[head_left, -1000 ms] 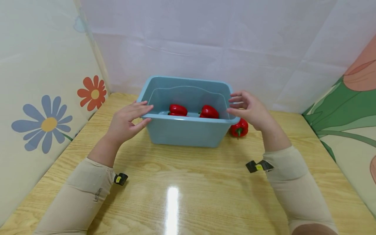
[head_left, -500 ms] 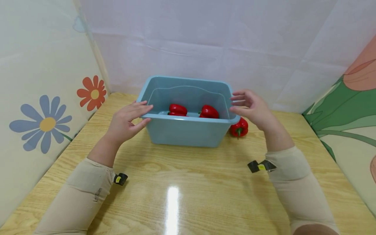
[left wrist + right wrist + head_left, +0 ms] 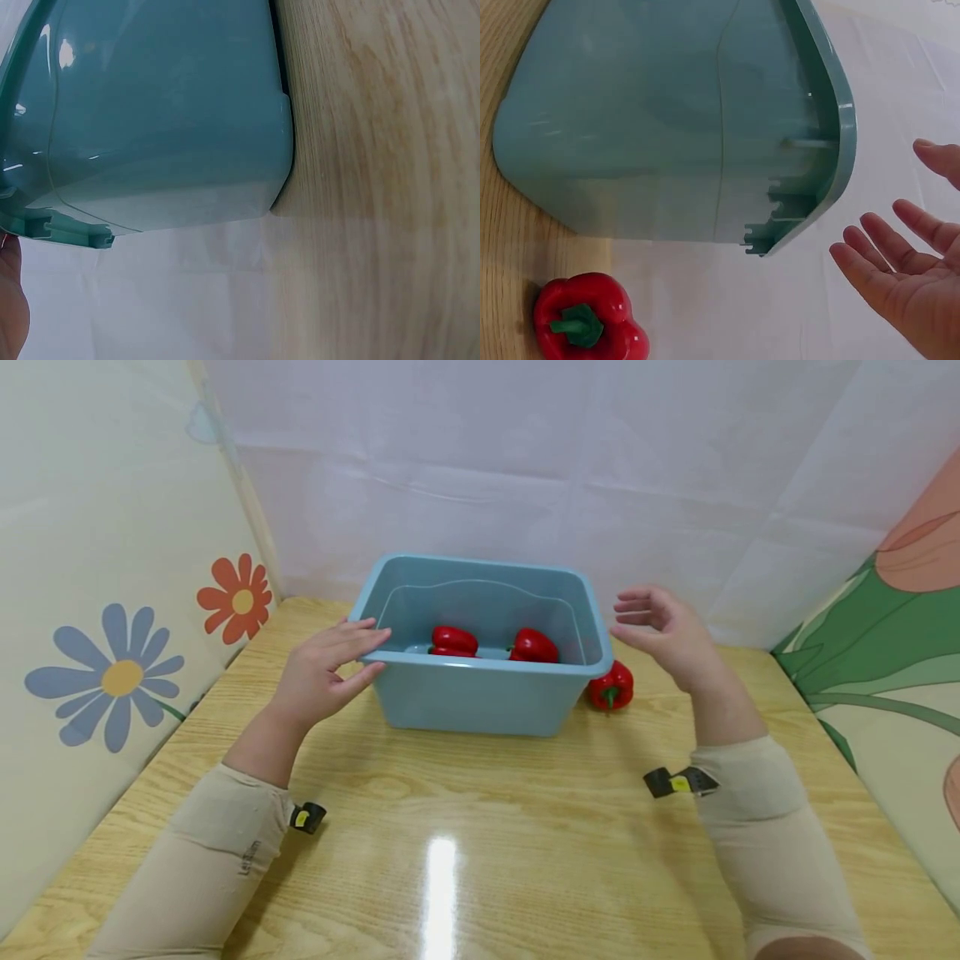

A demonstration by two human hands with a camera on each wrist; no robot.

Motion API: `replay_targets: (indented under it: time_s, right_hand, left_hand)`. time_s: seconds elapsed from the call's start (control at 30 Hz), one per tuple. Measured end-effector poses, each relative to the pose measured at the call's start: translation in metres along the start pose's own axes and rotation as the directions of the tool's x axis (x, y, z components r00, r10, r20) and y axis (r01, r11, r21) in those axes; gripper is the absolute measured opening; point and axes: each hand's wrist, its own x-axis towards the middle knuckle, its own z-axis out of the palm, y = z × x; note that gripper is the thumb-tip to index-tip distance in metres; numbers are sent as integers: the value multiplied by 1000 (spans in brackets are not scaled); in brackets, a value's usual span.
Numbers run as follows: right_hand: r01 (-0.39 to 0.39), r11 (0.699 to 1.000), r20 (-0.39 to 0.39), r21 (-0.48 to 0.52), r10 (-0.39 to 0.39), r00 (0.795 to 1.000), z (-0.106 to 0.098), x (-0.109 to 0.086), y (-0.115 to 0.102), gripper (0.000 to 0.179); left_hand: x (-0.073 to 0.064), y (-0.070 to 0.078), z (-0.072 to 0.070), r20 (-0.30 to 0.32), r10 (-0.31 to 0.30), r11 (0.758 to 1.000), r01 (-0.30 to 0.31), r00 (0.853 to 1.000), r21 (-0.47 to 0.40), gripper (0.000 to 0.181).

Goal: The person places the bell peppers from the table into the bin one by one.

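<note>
A light blue plastic bin (image 3: 472, 697) stands on the table with two red bell peppers inside, one to the left (image 3: 453, 642) and one to the right (image 3: 534, 646). My left hand (image 3: 318, 672) rests at the bin's left front corner, its fairly straight fingers lying over the rim and the thumb along the front. Just past the right rim, my right hand (image 3: 663, 635) is raised in the air, fingers spread and holding nothing. Under it a third red bell pepper (image 3: 612, 687), green stem facing me, sits on the table beside the bin's right wall (image 3: 630, 135).
The wooden table (image 3: 517, 852) stretches forward from the bin. A white cloth backdrop (image 3: 525, 460) hangs close behind it, and flower-patterned panels (image 3: 97, 568) border the table on the left and right.
My right hand has moved off the bin's right rim, away to the right. The left hand, the bin and the bell peppers have stayed where they were.
</note>
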Motion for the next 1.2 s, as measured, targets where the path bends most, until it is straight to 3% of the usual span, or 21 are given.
replay_targets:
  time_s: [0.27, 0.6, 0.87, 1.2]
  right_hand:
    - [-55, 998, -19, -36, 55, 998, -7, 1, 11, 51]
    - [-200, 977, -21, -74, 199, 980, -15, 5, 40, 63]
    - [-227, 972, 5, -57, 228, 974, -16, 10, 62, 59]
    - [-262, 959, 43, -107, 268, 963, -14, 12, 86, 67]
  left_hand:
    - [0, -1, 1, -3, 7, 1000, -7, 1000, 1, 51]
    - [1, 0, -1, 12, -8, 1000, 8, 1000, 6, 51]
    - [1, 1, -1, 6, -5, 1000, 5, 1000, 0, 52]
    - [-1, -2, 1, 0, 2, 1000, -2, 1000, -7, 55]
